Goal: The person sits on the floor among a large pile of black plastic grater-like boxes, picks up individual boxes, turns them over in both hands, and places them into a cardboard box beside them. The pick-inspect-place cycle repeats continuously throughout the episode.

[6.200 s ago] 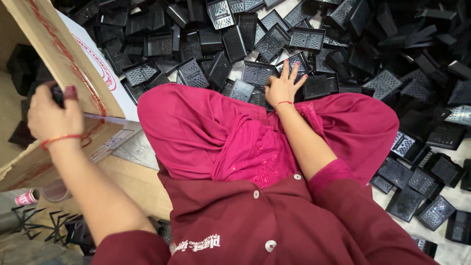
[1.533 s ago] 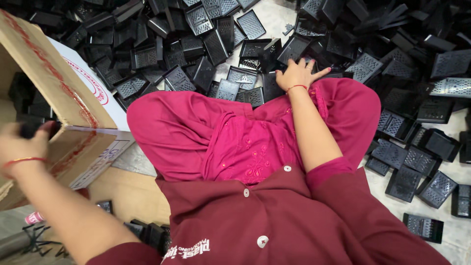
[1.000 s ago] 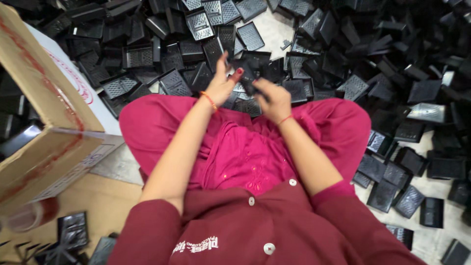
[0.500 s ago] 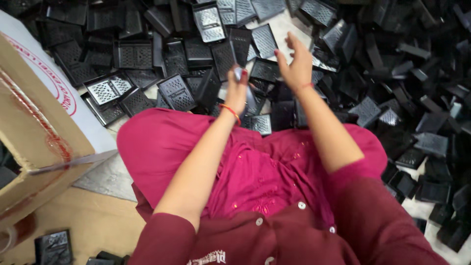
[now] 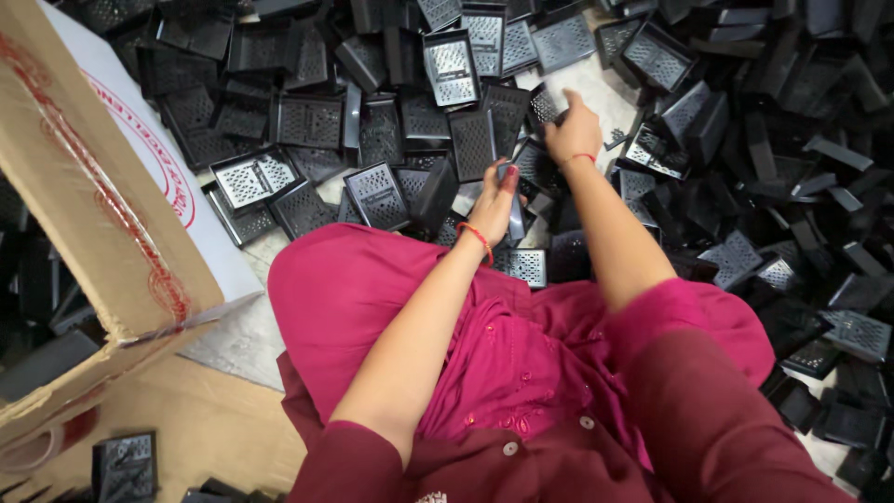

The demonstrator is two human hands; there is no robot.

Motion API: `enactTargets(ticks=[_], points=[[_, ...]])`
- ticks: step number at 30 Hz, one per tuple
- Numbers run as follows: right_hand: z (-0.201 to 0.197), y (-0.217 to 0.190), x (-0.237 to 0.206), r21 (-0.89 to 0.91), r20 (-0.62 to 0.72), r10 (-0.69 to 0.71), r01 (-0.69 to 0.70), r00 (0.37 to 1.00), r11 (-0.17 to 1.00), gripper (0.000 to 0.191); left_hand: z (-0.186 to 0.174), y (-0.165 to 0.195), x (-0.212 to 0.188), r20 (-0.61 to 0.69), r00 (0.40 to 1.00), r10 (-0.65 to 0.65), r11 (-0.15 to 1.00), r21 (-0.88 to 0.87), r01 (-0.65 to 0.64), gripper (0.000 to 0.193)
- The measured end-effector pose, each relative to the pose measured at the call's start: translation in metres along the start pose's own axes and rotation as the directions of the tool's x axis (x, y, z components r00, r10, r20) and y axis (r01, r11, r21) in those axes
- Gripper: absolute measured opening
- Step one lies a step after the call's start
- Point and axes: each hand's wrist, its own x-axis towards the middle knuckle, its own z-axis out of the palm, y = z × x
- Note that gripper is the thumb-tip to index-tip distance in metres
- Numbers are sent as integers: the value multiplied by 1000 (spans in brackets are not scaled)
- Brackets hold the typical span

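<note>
I sit on the floor in magenta clothes before a big heap of black plastic grater trays (image 5: 307, 121) with perforated metal inserts. My left hand (image 5: 495, 197) is closed around one black grater tray (image 5: 515, 210), held on edge just past my knee. My right hand (image 5: 572, 129) reaches farther into the heap and grips another black grater piece (image 5: 545, 104) by its edge. Both wrists carry thin red bands.
An open cardboard box (image 5: 88, 200) with red printing stands at my left, with dark trays inside it. More black trays (image 5: 792, 168) cover the floor to the right and ahead. One loose tray (image 5: 121, 466) lies by the box on a brown board.
My left hand came away from the cardboard box and joined my right hand at the heap. Both hands have now taken hold of trays, and the view has tilted toward the pile.
</note>
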Motion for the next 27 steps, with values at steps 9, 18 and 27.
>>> enactTargets(ticks=[9, 18, 27], points=[[-98, 1, -135, 352, 41, -352, 316, 935, 881, 44, -2, 13, -5, 402, 894, -195, 792, -473, 386, 84], [-97, -9, -231, 541, -71, -282, 275, 957, 795, 60, -2, 3, -32, 704, 704, -93, 885, -266, 383, 74], [-76, 7, -229, 620, -98, -256, 260, 962, 741, 69, -10, 10, -38, 720, 689, -86, 862, -292, 413, 75]])
